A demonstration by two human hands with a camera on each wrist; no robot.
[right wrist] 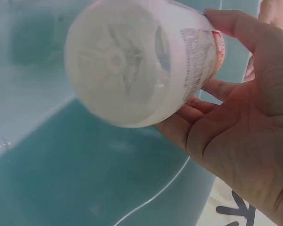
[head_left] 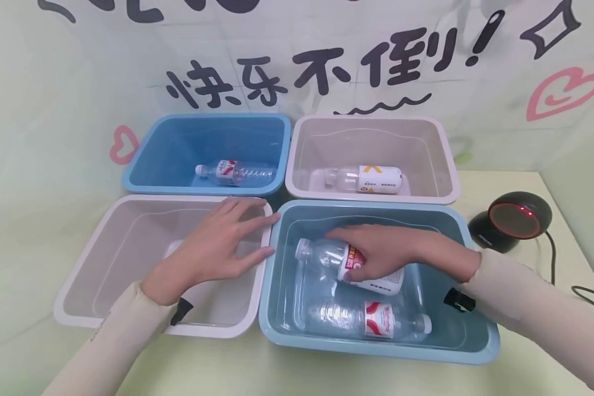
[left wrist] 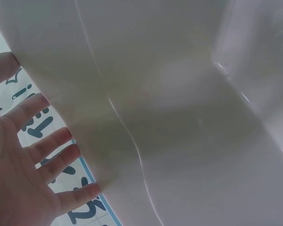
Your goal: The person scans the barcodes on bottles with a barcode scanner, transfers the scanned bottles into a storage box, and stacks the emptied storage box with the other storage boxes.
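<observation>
My right hand (head_left: 383, 250) grips a clear plastic bottle (head_left: 326, 257) with a white and red label, inside the teal bin (head_left: 376, 353) at front right. Its white cap points left; in the right wrist view the round base of the bottle (right wrist: 115, 63) faces the camera, thumb and fingers curled round the label. A second clear bottle (head_left: 334, 317) with a red and white label lies on its side nearer the front of that bin. Over the pale front-left bin (head_left: 213, 331), my left hand (head_left: 220, 236) has its fingers spread by the rim, holding nothing.
Behind stand a blue bin (head_left: 203, 191) holding a red-labelled bottle (head_left: 254, 174) and a pale bin (head_left: 371, 196) holding a white-labelled bottle (head_left: 388, 179). A black device (head_left: 520, 217) with red lights and a cable stands at the right. A wall with lettering rises behind.
</observation>
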